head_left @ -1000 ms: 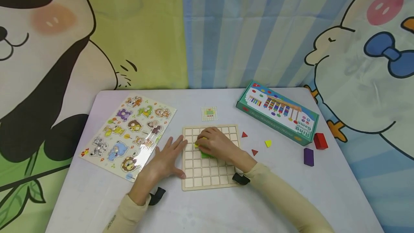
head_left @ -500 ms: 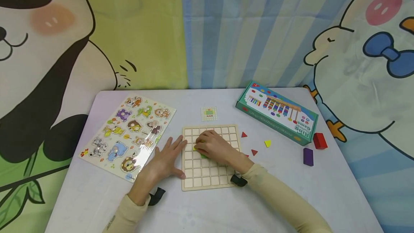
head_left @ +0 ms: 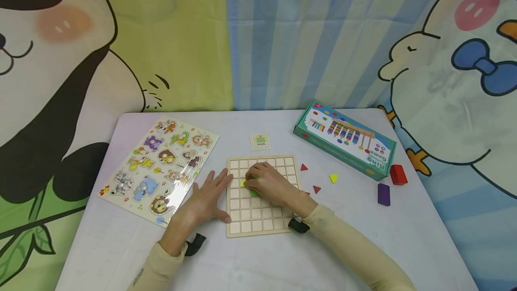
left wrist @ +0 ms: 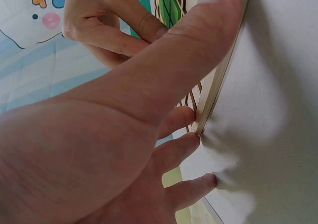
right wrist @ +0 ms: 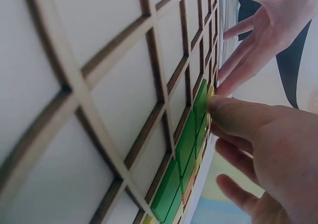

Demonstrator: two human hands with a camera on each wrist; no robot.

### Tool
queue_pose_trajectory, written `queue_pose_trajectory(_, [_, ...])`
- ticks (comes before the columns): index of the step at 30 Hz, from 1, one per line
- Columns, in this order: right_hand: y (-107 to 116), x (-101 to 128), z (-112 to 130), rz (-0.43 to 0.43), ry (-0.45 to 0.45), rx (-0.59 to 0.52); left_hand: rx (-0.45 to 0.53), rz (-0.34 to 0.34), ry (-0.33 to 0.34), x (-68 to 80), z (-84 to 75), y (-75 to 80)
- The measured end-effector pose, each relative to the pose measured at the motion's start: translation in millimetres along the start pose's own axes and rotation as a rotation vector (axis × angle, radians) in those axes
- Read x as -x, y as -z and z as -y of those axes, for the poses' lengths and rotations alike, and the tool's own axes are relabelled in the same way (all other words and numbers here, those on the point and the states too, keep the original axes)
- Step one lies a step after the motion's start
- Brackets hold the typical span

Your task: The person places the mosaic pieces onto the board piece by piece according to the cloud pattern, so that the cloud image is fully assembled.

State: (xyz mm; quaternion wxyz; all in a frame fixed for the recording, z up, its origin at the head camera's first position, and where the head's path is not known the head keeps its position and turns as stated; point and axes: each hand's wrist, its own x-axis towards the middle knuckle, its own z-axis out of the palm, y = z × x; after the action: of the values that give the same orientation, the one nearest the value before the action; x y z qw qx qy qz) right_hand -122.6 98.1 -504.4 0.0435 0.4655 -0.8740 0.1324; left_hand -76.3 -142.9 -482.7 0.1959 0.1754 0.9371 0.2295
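Note:
A square wooden grid board [head_left: 261, 228] lies on the white table. My left hand [head_left: 206, 201] is spread at its left edge, thumb and fingertips touching the frame. In the right wrist view, green tiles [right wrist: 186, 139] sit in grid cells. My right hand [head_left: 268, 183] bends over the board's upper left part. Its thumb and a finger pinch a yellow tile [right wrist: 210, 92] at a cell beside the green tiles; the fingers partly hide it. In the head view a bit of yellow tile [head_left: 243, 182] shows at the fingertips. Several tiles lie hidden under the hand.
Beyond the board lies a small pattern card [head_left: 260, 141]. To the right are red triangles [head_left: 304, 167], a yellow piece [head_left: 333, 178], a game box [head_left: 345, 140], a red block [head_left: 398, 174] and a purple block [head_left: 384, 194]. An animal puzzle [head_left: 161, 172] lies left.
My right hand has shifted slightly left and down over the board, and its fingers now sit lower by the yellow tile. My left hand stays at the board's edge.

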Motion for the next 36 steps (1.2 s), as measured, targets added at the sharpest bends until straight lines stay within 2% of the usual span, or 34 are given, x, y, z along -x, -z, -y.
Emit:
queue_pose_trajectory(8, [15.2,8.0,-9.1,-0.112,-0.025,-0.057,0.01,0.004,0.007,-0.8,0.3,-0.4])
queue_pose_trajectory(13, [28.9,24.9,-26.0,-0.119,-0.089,-0.037,0.014,0.002,0.011,-1.0,-0.5,-0.4])
queue_pose_trajectory(24, [52.5,100.1,-66.5,-0.089,-0.279,0.013,0.001,0.001,0.011,0.1,-1.7,-0.1])
queue_pose_trajectory(29, [55.5,134.4,-76.3,-0.069,-0.376,0.034,0.008,0.007,0.01,-0.3,-1.9,-0.8])
queue_pose_trajectory(36, [52.9,164.8,-80.8,-0.041,-0.429,0.078,0.009,0.013,0.015,-1.8,0.4,-2.2])
